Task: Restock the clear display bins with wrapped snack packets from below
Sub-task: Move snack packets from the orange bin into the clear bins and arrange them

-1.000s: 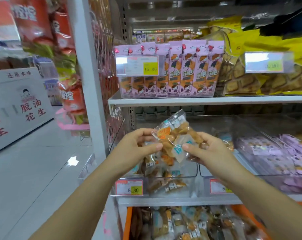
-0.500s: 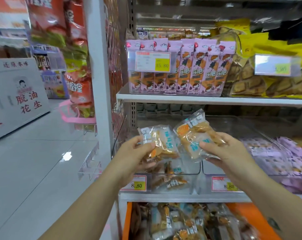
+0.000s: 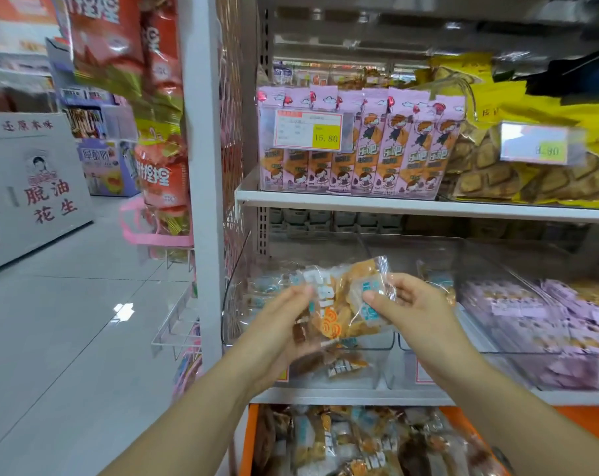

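My left hand (image 3: 284, 324) holds a clear-wrapped snack packet (image 3: 329, 314) with an orange spiral mark, tilted over the left clear display bin (image 3: 366, 345). My right hand (image 3: 414, 304) pinches a second packet (image 3: 373, 290) with blue print, overlapping the first one. Both packets hang just above the bin's open top. A few similar packets (image 3: 342, 365) lie at the bin's bottom. Below the shelf, an orange crate (image 3: 248, 438) holds several more wrapped packets (image 3: 353, 441).
A neighbouring clear bin (image 3: 531, 317) on the right holds pink-wrapped snacks. The shelf above carries pink packets (image 3: 377, 149) behind a 15.80 price tag and yellow bread bags (image 3: 531, 173). A white upright post (image 3: 203, 166) stands left, with open aisle floor (image 3: 68, 321) beyond.
The two packets, held apart half a second ago, have come together and lowered toward the left bin. The view has shifted a little to the left.
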{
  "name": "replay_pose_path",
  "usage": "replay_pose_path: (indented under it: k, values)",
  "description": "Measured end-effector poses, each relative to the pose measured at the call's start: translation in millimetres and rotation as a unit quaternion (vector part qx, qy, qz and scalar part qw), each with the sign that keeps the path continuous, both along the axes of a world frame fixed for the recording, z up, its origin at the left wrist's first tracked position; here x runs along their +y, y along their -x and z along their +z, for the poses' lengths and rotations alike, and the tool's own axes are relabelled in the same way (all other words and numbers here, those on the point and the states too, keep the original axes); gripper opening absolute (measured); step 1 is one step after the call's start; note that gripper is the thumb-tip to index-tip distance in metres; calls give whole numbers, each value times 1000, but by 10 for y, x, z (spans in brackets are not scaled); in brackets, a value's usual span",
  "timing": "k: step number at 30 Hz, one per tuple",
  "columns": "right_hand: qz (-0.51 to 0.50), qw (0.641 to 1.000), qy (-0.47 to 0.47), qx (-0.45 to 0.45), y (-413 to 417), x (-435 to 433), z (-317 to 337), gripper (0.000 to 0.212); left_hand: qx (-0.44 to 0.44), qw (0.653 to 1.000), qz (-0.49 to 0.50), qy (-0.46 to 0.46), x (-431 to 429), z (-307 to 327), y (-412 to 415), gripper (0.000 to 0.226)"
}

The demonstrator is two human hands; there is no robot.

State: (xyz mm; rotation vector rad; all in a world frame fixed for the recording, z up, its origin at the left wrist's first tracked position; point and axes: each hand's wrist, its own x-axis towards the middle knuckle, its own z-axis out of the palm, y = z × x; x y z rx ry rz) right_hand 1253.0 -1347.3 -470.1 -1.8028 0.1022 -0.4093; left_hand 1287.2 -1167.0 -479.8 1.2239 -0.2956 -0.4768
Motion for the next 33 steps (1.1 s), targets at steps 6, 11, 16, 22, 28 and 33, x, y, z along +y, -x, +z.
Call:
replay_pose_path:
  k: [6,11,16,22,28,33]
  values:
    - [7,1000,-11,-23,48,56,-17,19,-84,995,5,-61,-63,-98,101,48]
    - [170,971,-143,87,100,-56,-1,58,23,998,-24,60,-59,-116,72,40]
    - [275,945,-147,96,207,-329,-20,72,88,981,-129,118,-84,-242,113,47]
    - [247,961,-19,120,281,-525,146,57,-39,993,-106,-45,-242,-308,127,59]
    - [174,889,416,75,238,-322,320,37,-362,884,-4,-296,-130,-20,98,70]
    - [106,901,416,-56,-5,-99,343,35,-494,763,53,-414,-115,172,-41,64]
